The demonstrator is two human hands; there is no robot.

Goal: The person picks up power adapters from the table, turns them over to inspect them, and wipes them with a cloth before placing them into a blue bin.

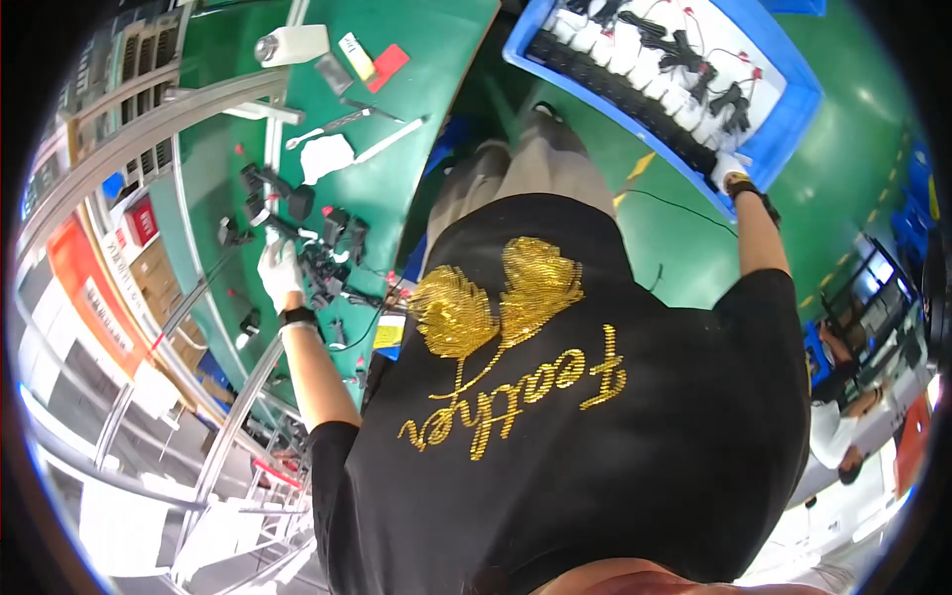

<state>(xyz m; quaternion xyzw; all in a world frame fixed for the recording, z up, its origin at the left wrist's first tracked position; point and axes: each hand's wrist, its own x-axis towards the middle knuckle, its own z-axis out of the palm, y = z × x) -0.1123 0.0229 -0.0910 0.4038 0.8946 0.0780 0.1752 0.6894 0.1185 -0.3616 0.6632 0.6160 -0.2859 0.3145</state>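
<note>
My left hand [280,271], in a white glove, is over the green bench at the left. Its fingers are closed at a small black power adapter [261,211], mostly covered by the fingertips. Beside the hand lies a loose heap of black adapters [325,266] with cords and small red tips. My right hand [732,169], also gloved in white, reaches out to the far right. It is closed over the near corner of a blue bin [635,127]; its fingertips are partly hidden. Inside stand rows of black adapters [605,94] with white parts and bundled cords.
On the green bench [397,84] are a white bottle [293,45], a red card [388,67], a white cloth [326,158] and a white pen-like stick [389,140]. A metal frame [178,94] borders the bench's left. A thin cable [684,205] crosses the green floor.
</note>
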